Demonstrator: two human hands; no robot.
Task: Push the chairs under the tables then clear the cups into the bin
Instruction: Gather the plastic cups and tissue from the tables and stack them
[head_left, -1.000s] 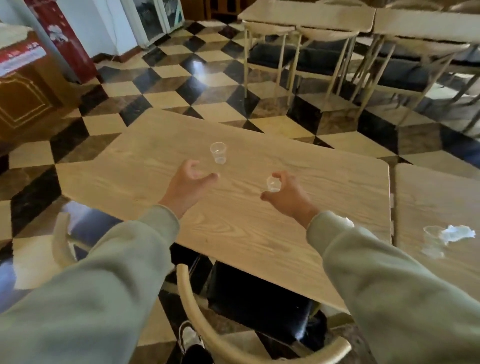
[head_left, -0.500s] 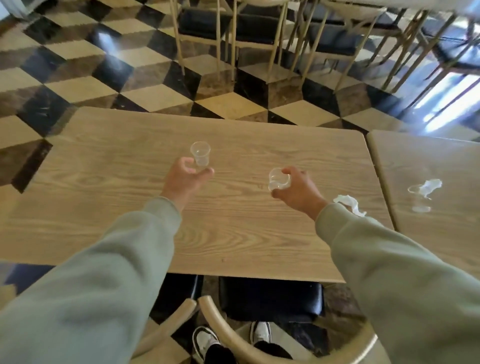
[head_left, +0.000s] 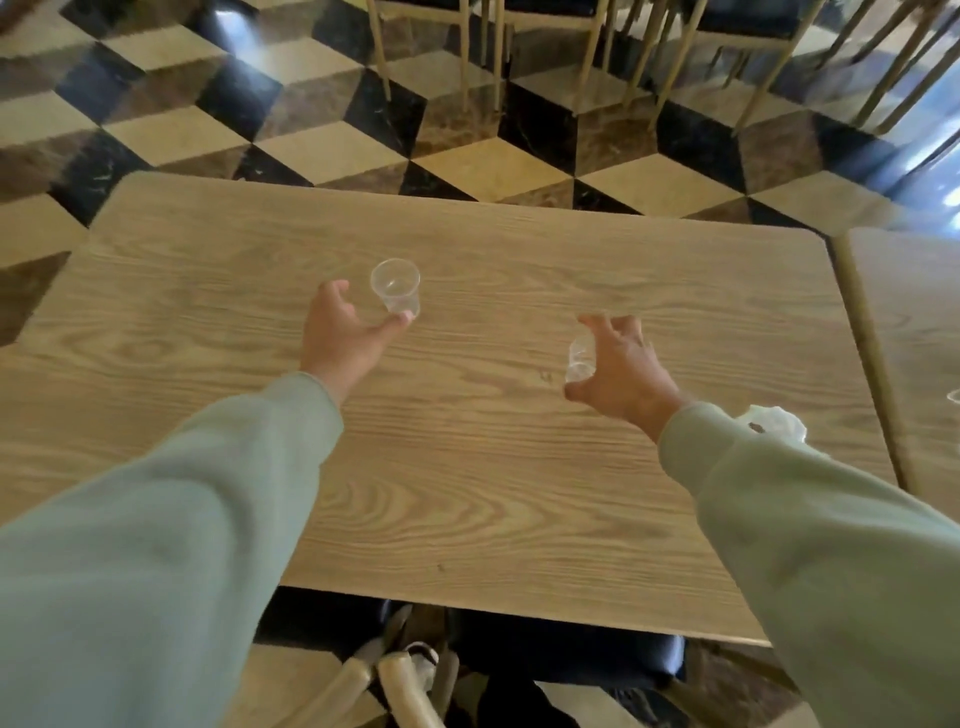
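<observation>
While right hand grips a clear cup, left hand, grip wide, thumb touching upright cup at its 1 o'clock on tabletop.

A wooden table fills the view. The left hand reaches out with its fingers spread, and its thumb touches the bottom of a clear cup that stands upright on the table. The right hand holds a second clear cup, tipped on its side. A crumpled white thing lies behind the right sleeve. Two black chair seats sit under the near edge. The floor has dark and light tiles.
</observation>
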